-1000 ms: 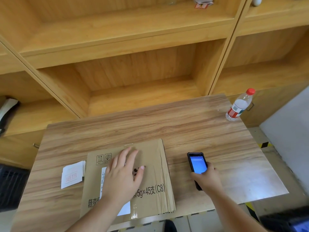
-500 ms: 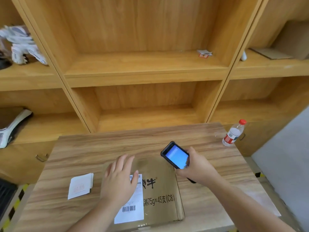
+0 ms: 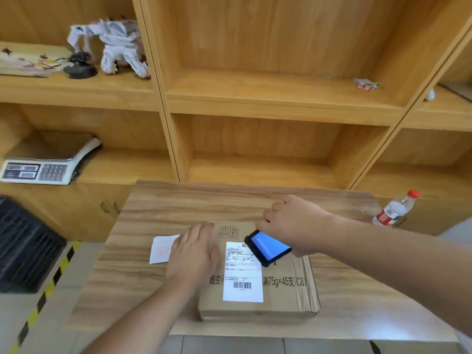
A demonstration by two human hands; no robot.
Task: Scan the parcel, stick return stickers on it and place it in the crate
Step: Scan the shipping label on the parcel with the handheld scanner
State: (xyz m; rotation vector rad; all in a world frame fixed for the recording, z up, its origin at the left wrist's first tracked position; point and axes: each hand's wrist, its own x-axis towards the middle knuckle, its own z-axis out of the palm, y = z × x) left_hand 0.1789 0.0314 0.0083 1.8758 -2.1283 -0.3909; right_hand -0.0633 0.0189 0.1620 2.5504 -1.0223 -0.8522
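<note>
Parcel (image 3: 258, 274): flat cardboard box lying on the worktop (image 3: 158, 215) at its near edge, under both my hands; its long axis runs left to right across me, printed text reading toward my right.
Shipping label (image 3: 242, 273): white, stuck on the parcel's top face, long axis near to far; one barcode at its near end, another at the far end just beside the scanner.
Left hand (image 3: 192, 254): fingers straight and together, pressed flat on the parcel's left part, just left of the label; it pins the box.
Right hand (image 3: 293, 223): fingers clamped round the handheld scanner (image 3: 267, 247), which hangs tilted over the label's far right corner, lit screen facing up toward me.
Return stickers (image 3: 162, 249): small white slip with red print on the worktop, just left of my left hand, partly hidden by it.
Risk, scan: I judge the scanner sits so close over the far corner that it may read the wrong barcode or none.
Risk, slide: the box lies at the worktop's near edge; a nudge from my left hand could push it over.
Water bottle (image 3: 394, 208): upright, far right of my right hand, well apart.
Shelves (image 3: 281, 103): beyond the worktop; a weighing scale (image 3: 48, 162) far left.
Crate: not in view.
</note>
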